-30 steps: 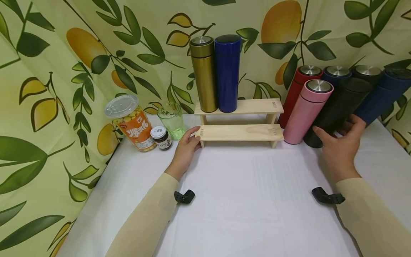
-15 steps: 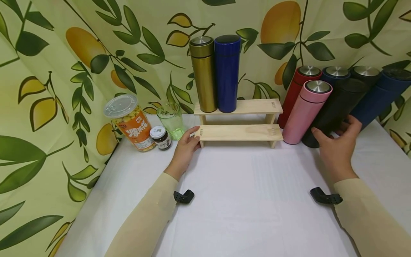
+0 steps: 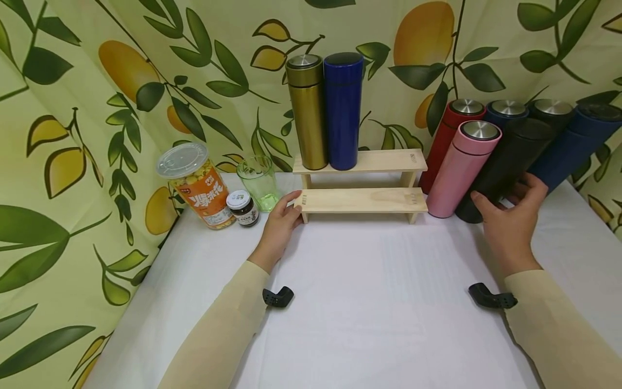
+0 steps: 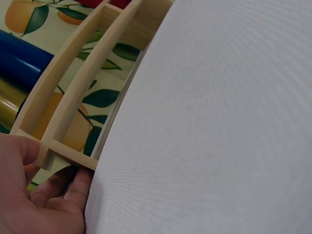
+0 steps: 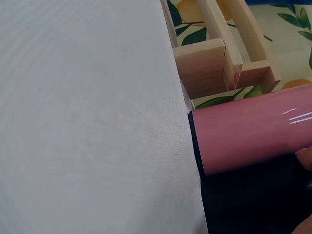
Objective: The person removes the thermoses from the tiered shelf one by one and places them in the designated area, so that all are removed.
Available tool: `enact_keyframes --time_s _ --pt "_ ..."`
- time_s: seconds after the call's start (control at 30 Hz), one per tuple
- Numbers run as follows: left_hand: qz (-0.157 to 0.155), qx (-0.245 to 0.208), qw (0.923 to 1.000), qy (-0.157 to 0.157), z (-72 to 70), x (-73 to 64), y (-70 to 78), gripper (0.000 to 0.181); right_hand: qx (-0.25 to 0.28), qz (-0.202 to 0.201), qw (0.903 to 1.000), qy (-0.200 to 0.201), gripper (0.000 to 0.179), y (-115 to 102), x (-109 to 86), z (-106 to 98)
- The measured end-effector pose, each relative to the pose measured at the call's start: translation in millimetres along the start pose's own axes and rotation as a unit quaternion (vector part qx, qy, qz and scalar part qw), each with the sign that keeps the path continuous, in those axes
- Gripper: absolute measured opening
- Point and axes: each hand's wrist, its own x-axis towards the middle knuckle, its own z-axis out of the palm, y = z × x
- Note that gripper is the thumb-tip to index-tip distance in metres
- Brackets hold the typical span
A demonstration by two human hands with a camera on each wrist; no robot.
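A light wooden two-step stand [image 3: 364, 201] sits at the back of the table. My left hand [image 3: 278, 229] grips the left end of its lower step; in the left wrist view the thumb [image 4: 30, 148] lies against the wood and the fingers curl below. On the upper step stand a gold thermos [image 3: 307, 119] and a glossy blue thermos [image 3: 344, 113]. Right of the stand, my right hand [image 3: 515, 232] holds a matte black thermos [image 3: 505, 156] low on its body, thumb on the left side, other fingers partly hidden. A pink thermos [image 3: 464, 170] stands close beside it, also filling the right wrist view.
Behind the black and pink ones are a red thermos [image 3: 444, 138], a navy thermos [image 3: 507, 109], another dark thermos [image 3: 554, 111] and a blue thermos [image 3: 570, 140]. Left of the stand are a popcorn tub [image 3: 201, 189], a small dark jar [image 3: 245, 210] and a green glass [image 3: 259, 186].
The view has shifted very slightly. Both hands keep their places on the stand and the black thermos, and the other things stay where they were.
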Motion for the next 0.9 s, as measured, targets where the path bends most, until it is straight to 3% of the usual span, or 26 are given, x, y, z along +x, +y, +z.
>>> enact_keyframes --time_s 0.63,0.9 --pt "-0.001 -0.007 1.0 -0.004 0.5 -1.3 2.7 0.046 0.045 -0.066 0.9955 0.051 0.08 -21.5 -2.9 -12.0" --pt "-0.003 -0.003 1.0 -0.002 0.4 -0.7 1.6 0.046 0.025 -0.105 0.9915 0.073 0.074 -32.9 -7.3 -17.0"
